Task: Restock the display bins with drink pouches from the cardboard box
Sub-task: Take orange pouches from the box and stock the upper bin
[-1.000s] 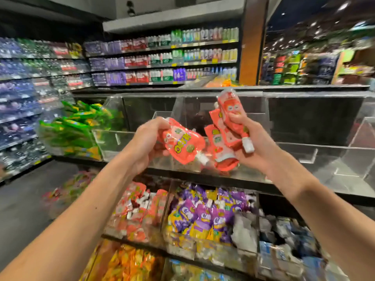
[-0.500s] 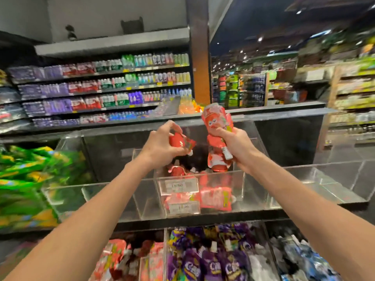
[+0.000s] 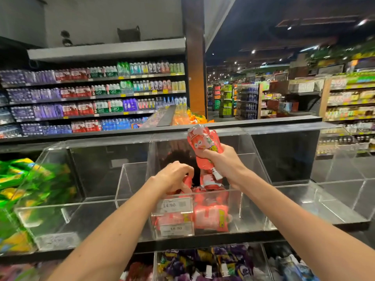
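Head view, around: green packs fill the left bin; purple pouches on the shelf below; price tag masks the middle bin front
Stocked pouches: piled in the middle bin
Left hand: inside the bin; fingers curled over 1 red pouch
Right hand: above the bin; fist gripping a pouch bunch, spouts down

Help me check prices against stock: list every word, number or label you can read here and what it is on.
"14.90": upper price tag on the front of the clear bin.
"14.90", faint: lower price tag just beneath it.
Not readable: print on the red pouches, blurred; back-shelf labels, too small.
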Motion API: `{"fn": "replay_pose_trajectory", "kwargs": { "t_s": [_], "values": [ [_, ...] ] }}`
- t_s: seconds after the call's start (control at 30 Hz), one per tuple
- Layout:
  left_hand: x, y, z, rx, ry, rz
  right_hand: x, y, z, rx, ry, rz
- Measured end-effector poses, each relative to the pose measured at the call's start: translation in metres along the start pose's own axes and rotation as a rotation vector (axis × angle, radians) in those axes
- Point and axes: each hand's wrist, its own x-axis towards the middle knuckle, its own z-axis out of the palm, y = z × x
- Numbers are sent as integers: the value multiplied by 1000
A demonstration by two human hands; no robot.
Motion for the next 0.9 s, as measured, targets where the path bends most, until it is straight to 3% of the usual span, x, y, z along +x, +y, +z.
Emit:
{"fn": "replay_pose_trajectory", "kwargs": {
  "t_s": [0.27, 0.33, 0.47, 0.57, 0.67, 0.9],
  "values": [
    [-2, -6, -8, -195, -198, -135, 6, 11, 4, -68, -15, 33],
    [-4, -5, -14, -306, -176, -174, 6, 11, 3, -41, -29, 74],
    [-16, -4, -29, -650, 13, -149, 6, 7, -2, 182, -129, 222],
    [-31, 6, -40, -982, -35, -139, 3, 2, -1, 402, -185, 336],
    [-45, 14, -39, -946, -118, -107, 2, -6, -1, 450, -143, 389],
    [-53, 27, -30, -835, 102, 103, 0, -22, 0, 446, -69, 475]
  ]
}}
